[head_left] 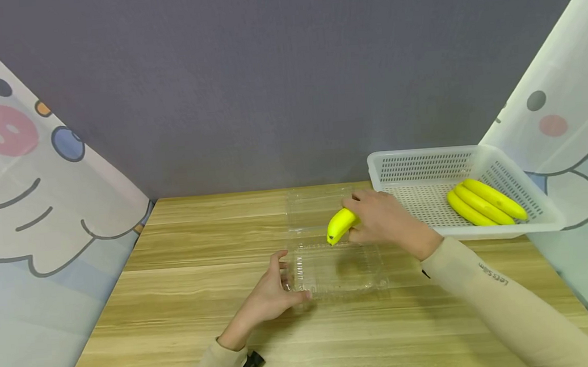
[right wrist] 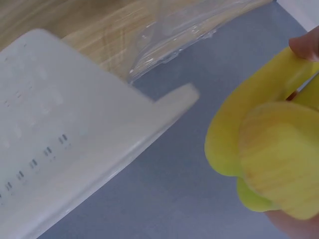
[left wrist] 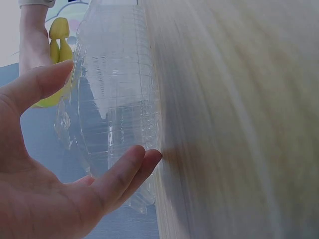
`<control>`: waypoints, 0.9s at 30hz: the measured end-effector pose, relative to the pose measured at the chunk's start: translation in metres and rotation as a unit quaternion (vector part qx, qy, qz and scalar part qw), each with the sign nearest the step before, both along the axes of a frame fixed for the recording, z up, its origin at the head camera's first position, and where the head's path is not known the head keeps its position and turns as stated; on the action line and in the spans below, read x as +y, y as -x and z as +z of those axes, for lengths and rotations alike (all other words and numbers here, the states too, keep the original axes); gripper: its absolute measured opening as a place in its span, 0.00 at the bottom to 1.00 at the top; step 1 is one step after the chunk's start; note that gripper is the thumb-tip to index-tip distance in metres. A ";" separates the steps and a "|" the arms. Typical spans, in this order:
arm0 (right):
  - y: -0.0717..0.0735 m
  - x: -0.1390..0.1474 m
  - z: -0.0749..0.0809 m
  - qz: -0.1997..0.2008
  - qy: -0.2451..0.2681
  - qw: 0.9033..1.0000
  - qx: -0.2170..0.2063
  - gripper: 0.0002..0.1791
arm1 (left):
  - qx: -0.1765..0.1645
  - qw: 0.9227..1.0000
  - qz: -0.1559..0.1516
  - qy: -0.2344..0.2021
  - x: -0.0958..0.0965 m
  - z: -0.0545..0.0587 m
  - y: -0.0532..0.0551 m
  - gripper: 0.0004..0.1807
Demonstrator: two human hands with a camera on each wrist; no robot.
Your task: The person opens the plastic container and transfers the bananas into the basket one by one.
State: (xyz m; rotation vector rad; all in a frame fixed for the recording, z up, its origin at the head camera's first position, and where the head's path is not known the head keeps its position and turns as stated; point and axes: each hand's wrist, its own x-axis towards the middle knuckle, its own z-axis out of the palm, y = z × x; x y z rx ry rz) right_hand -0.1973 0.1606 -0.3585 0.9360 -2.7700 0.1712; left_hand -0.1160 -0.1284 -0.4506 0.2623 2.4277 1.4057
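Observation:
In the head view my right hand (head_left: 378, 216) holds a bunch of yellow bananas (head_left: 342, 224) over a clear plastic clamshell box (head_left: 331, 269). The right wrist view shows its cut stem end (right wrist: 281, 154) close up, with fingers partly out of frame. The box lies on the table with its lid folded back. At its left end is my left hand (head_left: 268, 296), thumb and fingers spread around the corner. In the left wrist view the fingertips (left wrist: 133, 155) are straight against the clear wall, low by the table.
A white perforated plastic basket (head_left: 423, 205) stands at the back right, holding more bananas (head_left: 485, 203). A grey wall (head_left: 247, 96) rises behind the wooden table (head_left: 179, 294). Cartoon-printed panels (head_left: 23, 185) flank both sides.

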 end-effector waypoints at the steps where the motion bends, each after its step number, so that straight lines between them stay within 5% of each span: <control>1: 0.001 0.002 0.000 -0.005 -0.001 1.000 -0.003 0.24 | 0.000 1.000 0.000 0.001 0.000 0.000 0.000 0.62; 27: 0.020 0.039 0.005 -0.055 -0.007 0.998 -0.017 0.20 | -0.003 1.000 -0.004 -0.003 -0.001 0.001 0.000 0.62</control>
